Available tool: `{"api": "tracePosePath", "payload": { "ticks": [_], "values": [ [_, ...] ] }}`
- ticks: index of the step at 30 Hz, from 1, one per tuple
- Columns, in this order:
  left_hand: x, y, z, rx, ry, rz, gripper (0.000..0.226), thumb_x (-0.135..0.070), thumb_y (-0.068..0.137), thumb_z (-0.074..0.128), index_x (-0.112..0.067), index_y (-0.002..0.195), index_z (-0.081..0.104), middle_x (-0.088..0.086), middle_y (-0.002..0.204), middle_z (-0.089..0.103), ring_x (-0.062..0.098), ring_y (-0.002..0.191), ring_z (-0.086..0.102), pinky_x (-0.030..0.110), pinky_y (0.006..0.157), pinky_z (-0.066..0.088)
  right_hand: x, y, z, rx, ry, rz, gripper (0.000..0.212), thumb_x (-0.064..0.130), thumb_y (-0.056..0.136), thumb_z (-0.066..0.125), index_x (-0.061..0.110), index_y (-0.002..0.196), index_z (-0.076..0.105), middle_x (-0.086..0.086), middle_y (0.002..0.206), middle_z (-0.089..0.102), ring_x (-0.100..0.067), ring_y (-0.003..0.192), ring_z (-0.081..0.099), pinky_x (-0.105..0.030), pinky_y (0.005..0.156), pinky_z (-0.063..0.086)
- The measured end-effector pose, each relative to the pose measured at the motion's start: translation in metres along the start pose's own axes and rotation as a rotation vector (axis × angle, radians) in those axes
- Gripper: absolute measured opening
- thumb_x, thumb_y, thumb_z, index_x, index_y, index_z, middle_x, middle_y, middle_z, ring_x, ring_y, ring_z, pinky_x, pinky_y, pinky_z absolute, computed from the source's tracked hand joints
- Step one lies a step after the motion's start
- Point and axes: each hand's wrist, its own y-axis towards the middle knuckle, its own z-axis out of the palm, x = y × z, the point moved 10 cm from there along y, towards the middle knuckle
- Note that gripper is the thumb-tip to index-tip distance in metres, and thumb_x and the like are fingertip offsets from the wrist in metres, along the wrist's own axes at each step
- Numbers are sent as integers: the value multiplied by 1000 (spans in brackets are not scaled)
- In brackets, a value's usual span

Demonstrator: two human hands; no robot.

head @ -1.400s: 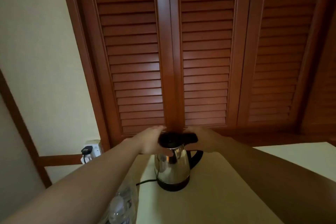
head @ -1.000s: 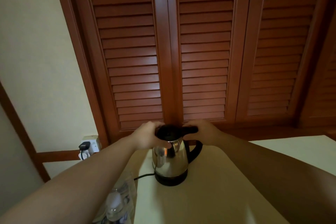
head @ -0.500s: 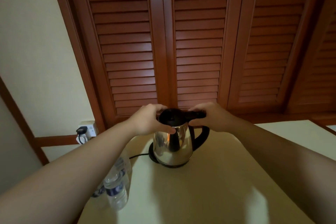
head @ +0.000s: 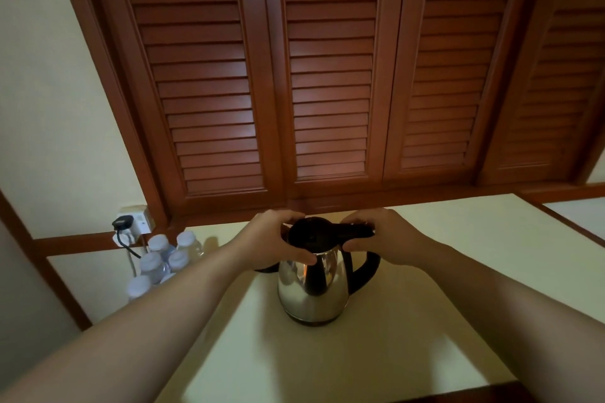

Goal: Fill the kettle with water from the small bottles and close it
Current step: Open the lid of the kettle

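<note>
Kettle: a steel kettle (head: pixel 312 291) with a black lid (head: pixel 311 234) and black handle (head: pixel 365 271) stands upright on the tabletop (head: pixel 409 337), nearer its far edge than its near one, about midway between left and right.
Lid: sits on top of the kettle — whether fully seated I cannot tell.
Left hand: the left hand (head: pixel 273 239) wraps the kettle's upper left side, fingers curled over the lid's rim, thumb pressed on the steel just below it.
Right hand: the right hand (head: pixel 386 237) grips the top of the handle where it meets the lid, fingers over it and thumb under.
Bottles: five small clear bottles (head: pixel 163 260) with white caps cluster at the tabletop's far left corner, well apart from the kettle — all capped.
Plug: a black plug (head: pixel 122 222) sits in a wall socket (head: pixel 139 217) behind the bottles.
Backdrop: louvred wooden doors (head: pixel 327 75) rise beyond the far edge.
</note>
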Motion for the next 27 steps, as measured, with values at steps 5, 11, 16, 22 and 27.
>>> {"api": "tracePosePath", "payload": {
  "ticks": [5,11,16,22,27],
  "values": [
    [11,-4,3,-36,-69,-22,96,-45,58,100,-30,143,58,-19,126,69,3,113,66,23,92,55,6,1,3,20,-53,0,34,31,85,83,35,115,69,19,105,67,2,97,61,-20,81,44],
    [39,-13,16,-84,-320,-113,119,-41,49,104,-30,149,42,-19,123,72,-2,118,65,35,108,52,45,10,17,226,-237,-117,83,39,82,85,44,152,40,37,113,48,8,110,50,-11,91,40],
    [45,-15,19,-108,-381,-109,128,-55,38,101,-30,148,41,-15,124,74,4,116,69,42,106,55,56,15,38,406,-422,-141,89,45,80,83,63,148,27,6,115,45,-13,102,52,-31,89,52],
    [46,-16,21,-107,-406,-85,120,-55,41,101,-30,144,45,-13,120,76,7,113,71,45,103,57,61,20,36,371,-422,-189,87,44,72,90,52,140,36,10,122,50,-12,110,50,-30,91,50],
    [50,-17,23,-134,-405,-90,113,-64,37,100,-42,137,51,-16,120,76,10,114,71,49,100,58,50,14,15,207,-176,-190,88,38,69,94,47,140,42,21,134,55,1,121,53,-25,98,51]
  ]
}}
